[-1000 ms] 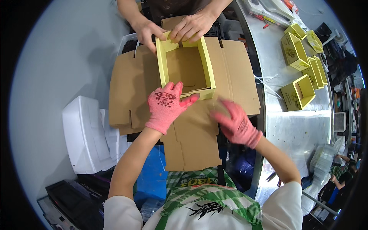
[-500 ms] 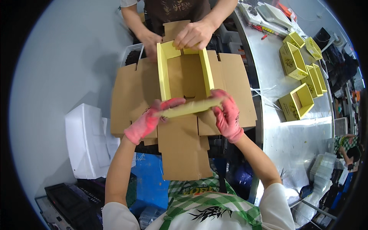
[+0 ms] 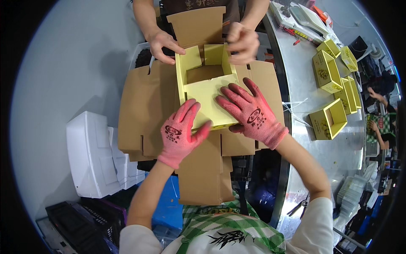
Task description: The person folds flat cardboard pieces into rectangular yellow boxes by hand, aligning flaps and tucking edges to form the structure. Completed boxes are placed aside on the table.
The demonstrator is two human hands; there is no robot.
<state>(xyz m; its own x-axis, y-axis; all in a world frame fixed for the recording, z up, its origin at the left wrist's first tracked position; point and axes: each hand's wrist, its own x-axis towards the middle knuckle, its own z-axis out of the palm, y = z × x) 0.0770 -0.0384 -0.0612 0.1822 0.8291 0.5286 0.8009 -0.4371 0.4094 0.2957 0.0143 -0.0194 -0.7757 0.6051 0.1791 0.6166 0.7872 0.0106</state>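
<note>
A yellow cardboard box (image 3: 182,84), part folded, sits on a stack of flat brown cardboard blanks (image 3: 144,110). Its near flap (image 3: 207,93) now lies inward over the near half of the opening. My right hand (image 3: 253,112), in a pink glove, rests spread on this flap, thumb over the near edge. At the near left corner, my gloved left hand (image 3: 182,131) touches the box with fingers stretched and thumb apart. Across from me, a co-worker's hand (image 3: 165,45) touches the far left corner; their other hand (image 3: 243,43), blurred, is at the far right corner.
Several finished yellow boxes (image 3: 327,118) stand on the metal table (image 3: 317,169) at right, with a white scale (image 3: 300,19) farther back. White foam boxes (image 3: 91,156) stand at left by the wall. A dark-filled bin (image 3: 144,57) is beyond the cardboard stack.
The near flap, held up edge-on by both my hands before, has folded inward and down. The brown far flap now stands up taller, and the co-worker's hands have moved to the far corners.
</note>
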